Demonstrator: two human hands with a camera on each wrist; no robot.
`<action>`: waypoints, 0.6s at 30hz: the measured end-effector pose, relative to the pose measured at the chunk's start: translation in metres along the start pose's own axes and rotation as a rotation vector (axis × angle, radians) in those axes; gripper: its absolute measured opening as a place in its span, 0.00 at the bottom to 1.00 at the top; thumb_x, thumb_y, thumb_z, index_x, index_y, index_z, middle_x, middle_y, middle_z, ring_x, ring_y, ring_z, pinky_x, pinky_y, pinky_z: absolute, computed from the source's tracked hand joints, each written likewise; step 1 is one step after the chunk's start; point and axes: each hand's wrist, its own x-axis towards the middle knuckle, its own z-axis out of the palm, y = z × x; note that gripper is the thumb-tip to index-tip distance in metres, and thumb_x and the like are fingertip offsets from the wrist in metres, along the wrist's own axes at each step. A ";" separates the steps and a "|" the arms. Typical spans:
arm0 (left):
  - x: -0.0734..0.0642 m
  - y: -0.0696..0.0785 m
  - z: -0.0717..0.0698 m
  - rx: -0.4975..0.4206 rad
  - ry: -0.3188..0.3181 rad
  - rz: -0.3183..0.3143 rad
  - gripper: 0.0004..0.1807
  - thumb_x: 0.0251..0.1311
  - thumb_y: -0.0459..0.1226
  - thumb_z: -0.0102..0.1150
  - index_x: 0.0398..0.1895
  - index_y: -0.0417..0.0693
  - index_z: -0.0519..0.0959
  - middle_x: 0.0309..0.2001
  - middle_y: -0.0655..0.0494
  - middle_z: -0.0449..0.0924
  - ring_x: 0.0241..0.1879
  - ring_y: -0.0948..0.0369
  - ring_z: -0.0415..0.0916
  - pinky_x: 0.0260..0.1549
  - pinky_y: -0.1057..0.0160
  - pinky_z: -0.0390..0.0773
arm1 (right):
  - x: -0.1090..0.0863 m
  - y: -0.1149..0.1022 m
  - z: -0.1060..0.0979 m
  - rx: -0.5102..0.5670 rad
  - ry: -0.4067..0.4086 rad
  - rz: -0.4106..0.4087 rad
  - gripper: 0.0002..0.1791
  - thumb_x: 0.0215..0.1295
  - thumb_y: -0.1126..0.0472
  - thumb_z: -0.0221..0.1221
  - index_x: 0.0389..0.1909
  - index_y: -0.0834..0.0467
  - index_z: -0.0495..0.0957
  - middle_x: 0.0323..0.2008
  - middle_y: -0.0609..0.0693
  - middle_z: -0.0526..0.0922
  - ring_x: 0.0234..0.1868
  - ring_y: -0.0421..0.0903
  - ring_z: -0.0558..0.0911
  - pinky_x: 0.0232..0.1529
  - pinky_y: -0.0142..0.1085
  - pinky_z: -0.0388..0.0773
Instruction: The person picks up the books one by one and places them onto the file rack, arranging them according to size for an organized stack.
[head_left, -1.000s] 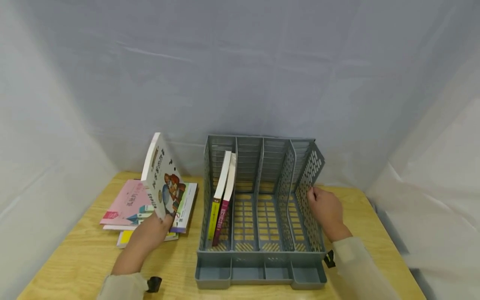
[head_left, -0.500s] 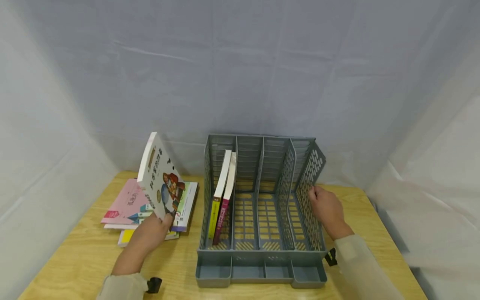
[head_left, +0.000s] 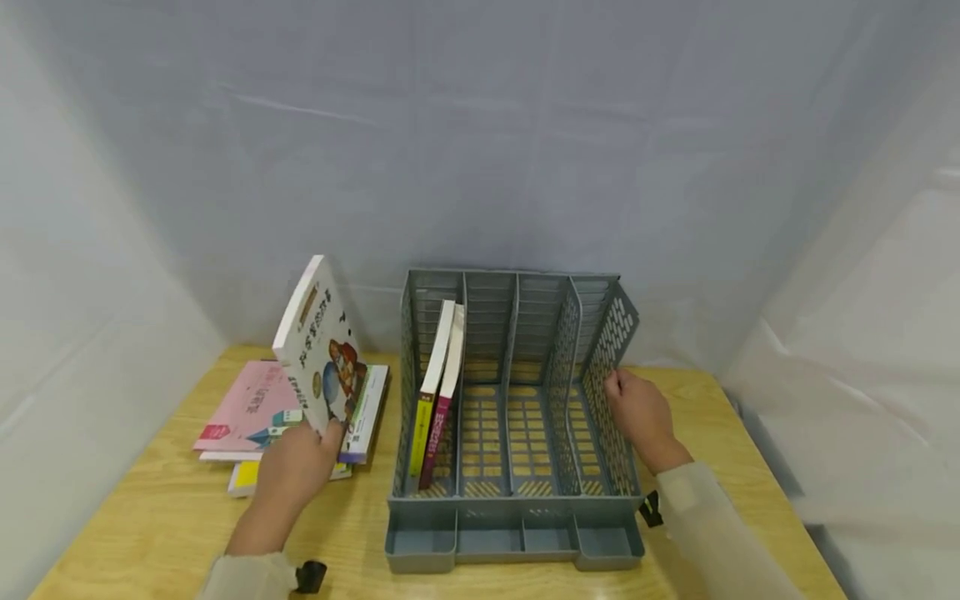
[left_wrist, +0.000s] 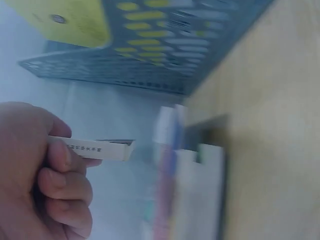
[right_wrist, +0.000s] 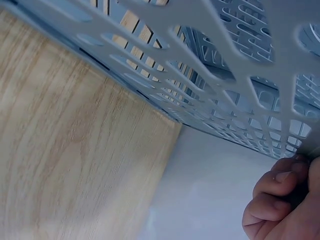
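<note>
My left hand (head_left: 295, 467) grips a white picture book (head_left: 318, 350) by its lower end, between thumb and fingers. The book stands steeply tilted above the book pile, its illustrated cover facing right. In the left wrist view the fingers curl round the book's spine (left_wrist: 95, 148). My right hand (head_left: 642, 414) pinches the right side panel (head_left: 617, 333) of a grey file rack (head_left: 514, 502); the right wrist view shows curled fingers at the panel's edge. Two books, one with a yellow spine (head_left: 422, 433) and one with a magenta spine (head_left: 435, 442), lean in the rack's leftmost compartment.
A pile with a pink book (head_left: 247, 408) and several others lies on the wooden table (head_left: 150, 508), left of the rack. Small open trays (head_left: 491, 537) run along the rack's front. A pale sheet (head_left: 480, 150) hangs behind and at both sides.
The white picture book dips slightly left, then rises a little and shifts back right in my left hand. My right hand stays on the rack panel. The head view has shifted slightly.
</note>
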 end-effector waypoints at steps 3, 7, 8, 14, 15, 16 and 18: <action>-0.009 0.014 -0.015 -0.046 0.070 -0.040 0.35 0.79 0.54 0.31 0.29 0.36 0.77 0.21 0.45 0.77 0.18 0.53 0.70 0.14 0.56 0.67 | 0.000 0.000 0.000 -0.006 -0.006 0.013 0.22 0.83 0.54 0.41 0.23 0.53 0.62 0.16 0.49 0.63 0.17 0.46 0.60 0.23 0.39 0.58; -0.022 0.034 -0.033 -0.186 0.248 -0.022 0.31 0.79 0.51 0.36 0.45 0.31 0.77 0.28 0.40 0.78 0.20 0.51 0.70 0.16 0.55 0.66 | 0.000 0.001 -0.001 -0.002 -0.013 0.018 0.22 0.83 0.53 0.40 0.24 0.54 0.63 0.16 0.50 0.64 0.17 0.47 0.60 0.23 0.40 0.58; -0.026 0.039 -0.035 -0.229 0.304 0.000 0.29 0.79 0.50 0.38 0.55 0.30 0.75 0.37 0.37 0.81 0.25 0.49 0.73 0.19 0.52 0.70 | 0.000 0.001 -0.001 -0.002 -0.015 0.020 0.22 0.83 0.53 0.40 0.24 0.54 0.63 0.16 0.50 0.64 0.17 0.47 0.60 0.23 0.40 0.58; -0.039 0.060 -0.035 -0.455 0.632 0.338 0.41 0.71 0.32 0.52 0.84 0.45 0.48 0.78 0.37 0.54 0.70 0.42 0.60 0.69 0.42 0.62 | 0.001 0.001 -0.003 0.004 -0.010 0.010 0.22 0.83 0.52 0.39 0.23 0.54 0.62 0.16 0.50 0.63 0.17 0.47 0.60 0.23 0.40 0.58; -0.039 0.062 -0.033 -0.457 0.677 0.407 0.42 0.70 0.31 0.53 0.84 0.45 0.48 0.79 0.37 0.53 0.73 0.43 0.57 0.72 0.45 0.58 | 0.002 0.001 -0.003 0.006 -0.006 0.006 0.22 0.83 0.53 0.39 0.23 0.54 0.62 0.16 0.50 0.63 0.17 0.47 0.60 0.23 0.40 0.58; -0.039 0.065 -0.031 -0.445 0.722 0.460 0.41 0.70 0.33 0.53 0.83 0.43 0.49 0.78 0.36 0.54 0.74 0.43 0.57 0.74 0.49 0.57 | 0.002 0.001 -0.003 0.008 -0.004 0.003 0.22 0.83 0.53 0.40 0.23 0.54 0.62 0.16 0.50 0.63 0.17 0.47 0.60 0.23 0.40 0.58; -0.037 0.069 -0.024 -0.389 0.807 0.551 0.38 0.72 0.38 0.53 0.81 0.37 0.53 0.75 0.32 0.58 0.74 0.44 0.59 0.75 0.55 0.57 | 0.001 0.002 -0.003 0.008 -0.003 0.004 0.22 0.83 0.53 0.40 0.23 0.54 0.62 0.16 0.50 0.63 0.17 0.47 0.60 0.23 0.40 0.59</action>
